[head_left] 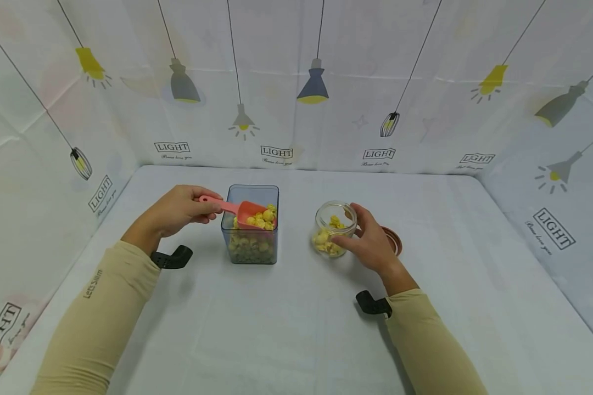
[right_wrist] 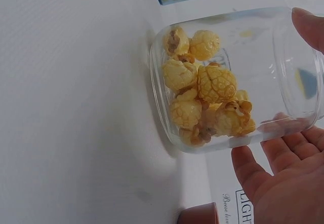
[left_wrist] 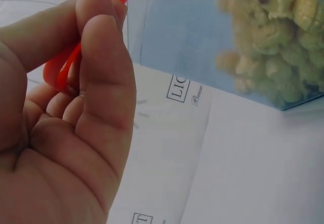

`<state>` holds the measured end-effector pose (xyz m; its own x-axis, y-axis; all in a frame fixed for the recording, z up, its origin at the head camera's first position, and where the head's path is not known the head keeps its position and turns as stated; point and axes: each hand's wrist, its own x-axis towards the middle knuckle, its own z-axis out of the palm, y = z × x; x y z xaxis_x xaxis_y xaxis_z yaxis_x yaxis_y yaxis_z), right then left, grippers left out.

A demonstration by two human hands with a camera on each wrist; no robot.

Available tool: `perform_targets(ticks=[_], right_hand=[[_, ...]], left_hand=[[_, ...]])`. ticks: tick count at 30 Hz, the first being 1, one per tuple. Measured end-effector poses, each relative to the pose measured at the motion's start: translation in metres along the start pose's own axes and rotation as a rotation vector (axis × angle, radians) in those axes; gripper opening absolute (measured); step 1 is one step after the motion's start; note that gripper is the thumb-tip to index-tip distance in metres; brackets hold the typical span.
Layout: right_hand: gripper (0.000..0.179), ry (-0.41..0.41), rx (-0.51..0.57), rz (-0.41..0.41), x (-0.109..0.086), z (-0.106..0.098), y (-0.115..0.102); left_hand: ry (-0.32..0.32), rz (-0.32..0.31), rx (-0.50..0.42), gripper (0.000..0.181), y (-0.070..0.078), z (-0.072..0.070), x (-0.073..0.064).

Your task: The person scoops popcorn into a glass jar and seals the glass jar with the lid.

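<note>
My left hand (head_left: 178,211) pinches the handle of a pink scoop (head_left: 248,212) between thumb and fingers. The scoop's bowl, with yellow popcorn (head_left: 264,219) in it, is at the top of a clear bluish square container (head_left: 252,192). More popcorn (left_wrist: 273,57) fills the lower part of that container. On the right, my right hand (head_left: 373,241) grips an open glass jar (right_wrist: 248,36), thumb on one side and fingers on the other. Several popcorn pieces (right_wrist: 207,87) lie in the jar's bottom. The jar stands on the white table.
A round reddish-brown lid (head_left: 393,241) lies just right of the jar, partly behind my right hand. The white-covered table (head_left: 277,329) meets hanging cloth (head_left: 277,55) printed with lamps at the back and sides.
</note>
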<state>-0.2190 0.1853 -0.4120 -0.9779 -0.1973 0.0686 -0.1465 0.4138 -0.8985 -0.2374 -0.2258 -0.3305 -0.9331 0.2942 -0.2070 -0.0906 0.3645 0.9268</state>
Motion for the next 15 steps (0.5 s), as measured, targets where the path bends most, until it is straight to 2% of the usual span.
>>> perform_targets(ticks=[15], right_hand=[[0.096, -0.006, -0.003, 0.012, -0.001, -0.0008, -0.0026]], left_hand=[[0.038, 0.041, -0.1, 0.039, -0.0027, -0.0071, -0.004]])
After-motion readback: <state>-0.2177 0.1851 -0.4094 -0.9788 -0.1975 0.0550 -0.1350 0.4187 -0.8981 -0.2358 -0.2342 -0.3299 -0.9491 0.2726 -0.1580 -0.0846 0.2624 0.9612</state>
